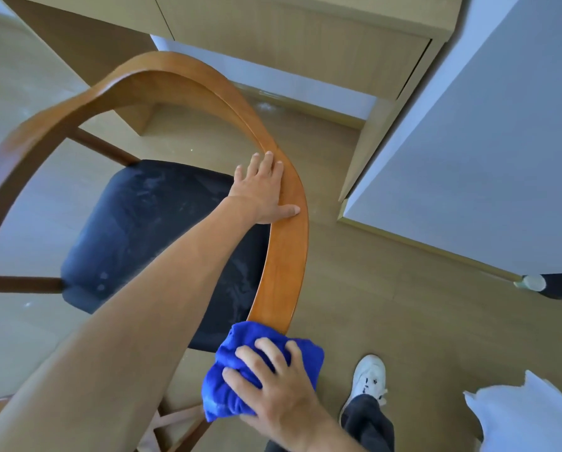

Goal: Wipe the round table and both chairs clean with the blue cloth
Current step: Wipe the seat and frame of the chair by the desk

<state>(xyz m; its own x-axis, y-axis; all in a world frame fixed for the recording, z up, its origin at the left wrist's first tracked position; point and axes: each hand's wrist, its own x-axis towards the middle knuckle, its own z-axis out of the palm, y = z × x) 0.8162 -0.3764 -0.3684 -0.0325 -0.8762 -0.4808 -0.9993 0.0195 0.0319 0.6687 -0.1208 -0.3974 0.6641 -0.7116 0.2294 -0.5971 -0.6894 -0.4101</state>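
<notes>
Your left hand (pixel 262 190) lies flat, fingers straight, on chair's curved wooden rail (pixel 286 243). Your right hand (pixel 273 383) grips bunched blue cloth (pixel 227 383) at rail's end.

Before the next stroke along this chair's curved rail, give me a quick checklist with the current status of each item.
1. Blue cloth gripped by right hand: ok.
2. Cloth on the near end of the wooden rail: ok.
3. Left hand resting flat on the rail, steadying the chair: ok.
4. Rail ahead of the cloth free: not ok, left hand lies on it.
5. Dark seat clean: not ok, pale smears show.
6. Round table wiped: cannot tell.
</notes>
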